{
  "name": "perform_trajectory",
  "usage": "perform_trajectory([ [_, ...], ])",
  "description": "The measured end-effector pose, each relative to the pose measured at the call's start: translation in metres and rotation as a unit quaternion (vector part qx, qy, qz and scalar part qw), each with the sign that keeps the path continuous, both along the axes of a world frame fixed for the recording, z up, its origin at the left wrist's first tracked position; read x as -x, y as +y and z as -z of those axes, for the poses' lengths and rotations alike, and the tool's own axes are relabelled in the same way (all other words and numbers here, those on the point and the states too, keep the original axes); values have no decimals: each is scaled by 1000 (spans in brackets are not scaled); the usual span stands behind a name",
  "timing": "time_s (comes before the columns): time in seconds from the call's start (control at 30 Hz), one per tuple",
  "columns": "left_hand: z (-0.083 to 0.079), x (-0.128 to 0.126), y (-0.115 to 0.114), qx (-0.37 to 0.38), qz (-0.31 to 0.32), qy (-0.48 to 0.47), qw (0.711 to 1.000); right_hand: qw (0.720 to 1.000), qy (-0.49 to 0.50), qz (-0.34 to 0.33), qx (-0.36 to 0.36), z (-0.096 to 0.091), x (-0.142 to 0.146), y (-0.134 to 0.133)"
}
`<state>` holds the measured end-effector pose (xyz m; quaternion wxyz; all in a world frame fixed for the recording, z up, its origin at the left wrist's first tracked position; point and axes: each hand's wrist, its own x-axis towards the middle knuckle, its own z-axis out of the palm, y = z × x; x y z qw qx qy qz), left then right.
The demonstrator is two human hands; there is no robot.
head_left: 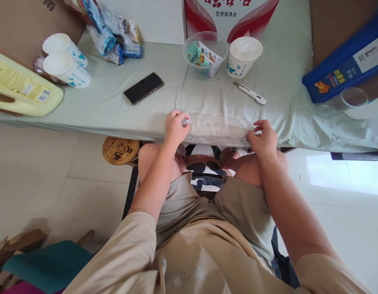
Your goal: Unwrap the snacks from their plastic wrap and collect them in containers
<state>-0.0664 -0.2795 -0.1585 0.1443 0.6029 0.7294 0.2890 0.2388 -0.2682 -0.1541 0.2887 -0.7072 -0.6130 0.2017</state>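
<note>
A sheet of clear plastic film (219, 125) stretches between my two hands at the table's front edge, creased and see-through. Its left end is pinched in my left hand (177, 127), fingers closed. On the other side, my right hand (262, 138) pinches the right end between thumb and fingers. Beyond the film lies a white utility knife (250, 93), nearer to my right hand. A black phone (144, 88) rests on the cloth to the upper left of my left hand.
A clear plastic bowl (221, 55) with small packets and a paper cup (242, 61) stand behind. Two paper cups (68, 69), snack packets (123, 45) and a yellow jug (26, 87) are at left. A blue box (336, 69) leans right. A wooden stool (120, 150) stands below.
</note>
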Motion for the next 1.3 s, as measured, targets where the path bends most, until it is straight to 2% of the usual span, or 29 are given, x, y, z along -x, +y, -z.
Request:
perform_trajectory([
  [0.27, 1, 0, 0, 26, 3, 19, 999, 992, -112, 45, -31, 0, 4, -5],
  [0.43, 15, 5, 5, -6, 31, -12, 999, 989, -111, -22, -95, 5, 4, -9],
  [0.53, 18, 8, 7, -33, 71, -37, 996, 986, -105, -51, -117, 6, 4, -16],
  [0.67, 11, 6, 4, -32, 122, -60, 990, 979, -113, -67, -155, 1, 3, -23],
  [0.77, 4, 2, 2, -24, 130, -63, 989, 975, -115, -94, -164, -10, 5, -19],
  [0.87, 2, -2, 3, -21, 132, -62, 989, 975, -77, -161, -129, -21, 22, -7],
  [1.0, 6, -2, 6, -35, 137, -73, 987, 953, -69, -293, -40, -22, 69, 10],
  [1.07, 8, -2, 7, -46, 137, -92, 985, 945, -106, -308, -16, -16, 94, 16],
  [1.13, 8, -1, 6, -61, 136, -114, 982, 947, -134, -290, -13, -9, 112, 21],
  [1.2, 7, -1, 4, -77, 139, -131, 979, 950, -134, -282, -16, -5, 121, 27],
  [1.3, -1, 1, 1, -92, 143, -141, 975, 939, -75, -335, 1, -7, 121, 38],
])
